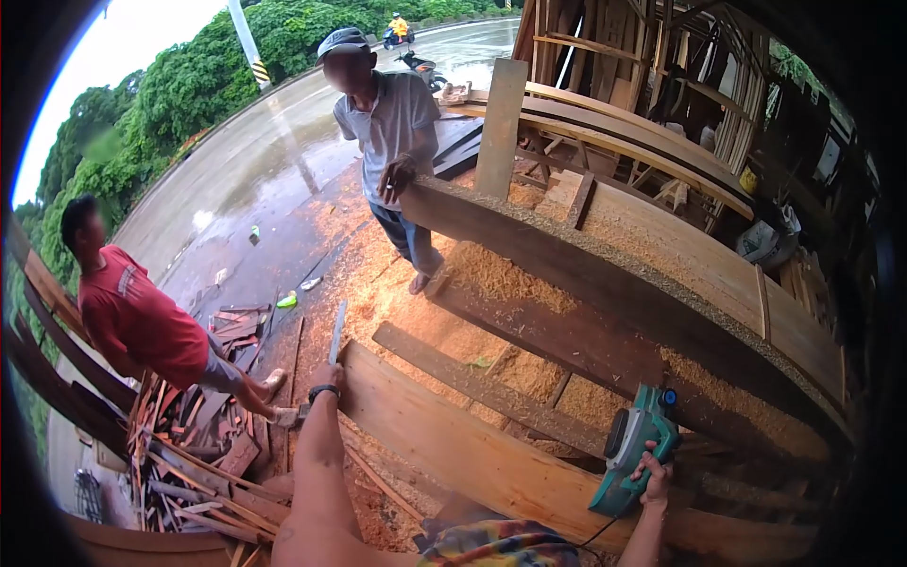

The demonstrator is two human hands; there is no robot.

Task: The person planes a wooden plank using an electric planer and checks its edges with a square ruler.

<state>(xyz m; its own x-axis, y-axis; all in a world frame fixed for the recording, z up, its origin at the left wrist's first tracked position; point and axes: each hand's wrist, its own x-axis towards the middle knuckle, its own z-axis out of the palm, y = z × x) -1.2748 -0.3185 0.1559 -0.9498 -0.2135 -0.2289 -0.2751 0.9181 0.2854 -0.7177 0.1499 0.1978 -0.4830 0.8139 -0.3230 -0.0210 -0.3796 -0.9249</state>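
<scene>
My right hand (654,475) is closed round the handle of a green electric planer (619,482). The planer rests on the near end of a long, pale wooden board (472,444), and its cord runs down toward my body. My left arm reaches out to the board's far end, with a dark band on the wrist. There my left hand (329,374) is closed on a flat, grey, ruler-like strip (337,333) that sticks up past the board's corner. The fingers of this hand are small and partly hidden.
A person in a grey shirt (397,123) rests a hand on a thick plank (567,250) standing on edge. Another person in a red shirt (142,307) stands at left by scrap wood (203,444). Wood shavings (501,283) cover the ground; a wet road (217,189) lies beyond.
</scene>
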